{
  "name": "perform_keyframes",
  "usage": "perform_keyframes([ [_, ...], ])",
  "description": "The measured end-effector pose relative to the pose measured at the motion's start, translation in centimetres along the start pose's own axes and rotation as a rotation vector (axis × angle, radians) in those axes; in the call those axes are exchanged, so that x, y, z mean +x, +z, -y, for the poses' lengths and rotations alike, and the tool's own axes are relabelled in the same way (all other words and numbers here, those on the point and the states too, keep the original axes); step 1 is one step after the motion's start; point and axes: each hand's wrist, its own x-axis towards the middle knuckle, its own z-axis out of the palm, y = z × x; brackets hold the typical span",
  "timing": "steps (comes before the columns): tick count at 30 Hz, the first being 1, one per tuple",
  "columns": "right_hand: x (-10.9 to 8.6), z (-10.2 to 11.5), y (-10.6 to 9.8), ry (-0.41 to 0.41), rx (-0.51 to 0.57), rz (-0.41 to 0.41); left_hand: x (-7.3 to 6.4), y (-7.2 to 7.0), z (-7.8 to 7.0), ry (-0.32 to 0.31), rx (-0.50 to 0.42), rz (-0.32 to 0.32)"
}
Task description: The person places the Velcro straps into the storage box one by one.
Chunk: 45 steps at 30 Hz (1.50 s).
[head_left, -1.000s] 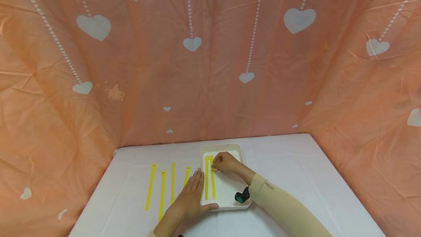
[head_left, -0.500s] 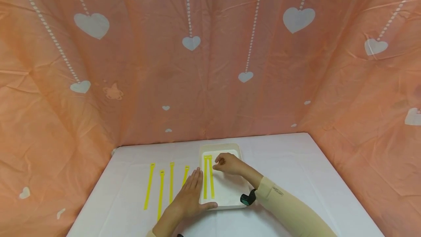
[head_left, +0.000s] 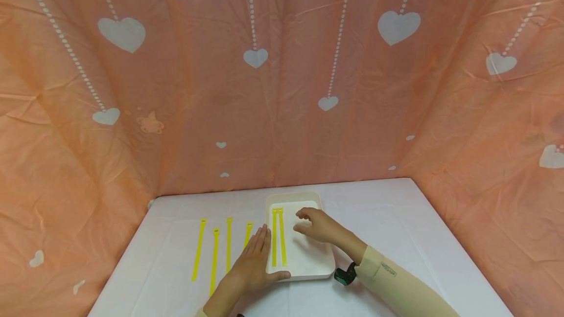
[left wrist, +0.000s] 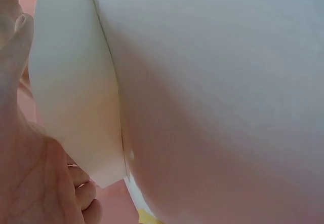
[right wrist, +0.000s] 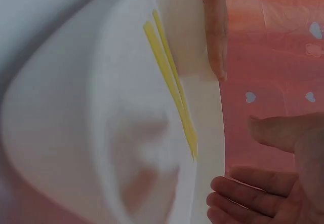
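Observation:
Two yellow hook-and-loop cable ties with slotted heads lie side by side along the left inside of a white tray (head_left: 310, 274): the left tie (head_left: 274, 246) and the right tie (head_left: 283, 243). My left hand (head_left: 251, 265) rests against the tray's left side, its fingers straight and its thumb along the near edge. Over the tray's right half, my right hand (head_left: 319, 226) hovers with nothing in it, thumb and fingers spread apart. In the right wrist view both ties show beyond the tray's blurred near wall, and the right hand's fingers (right wrist: 243, 206) are loosely extended.
Left of the tray, several more yellow cable ties (head_left: 199, 251) lie spaced out on the white tablecloth (head_left: 167, 238); my left hand partly covers the nearest one (head_left: 248, 233). A peach curtain with hearts (head_left: 282, 111) encloses the table's back and sides.
My right hand has let go of the right tie in the tray and moved right, its fingers spreading. The left hand stays at the tray's side.

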Motion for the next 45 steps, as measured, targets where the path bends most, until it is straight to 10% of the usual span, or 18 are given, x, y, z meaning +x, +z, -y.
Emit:
perform_keyframes([
  [23, -6.4, -0.9, 0.3, 0.035, -0.175, -0.125, -0.1, -0.1, -0.4, -0.011, -0.007, 0.023],
  [45, -9.0, -1.7, 1.8, 0.048, -0.237, -0.064, 0.3, -0.1, 0.6, 0.017, -0.091, -0.003],
])
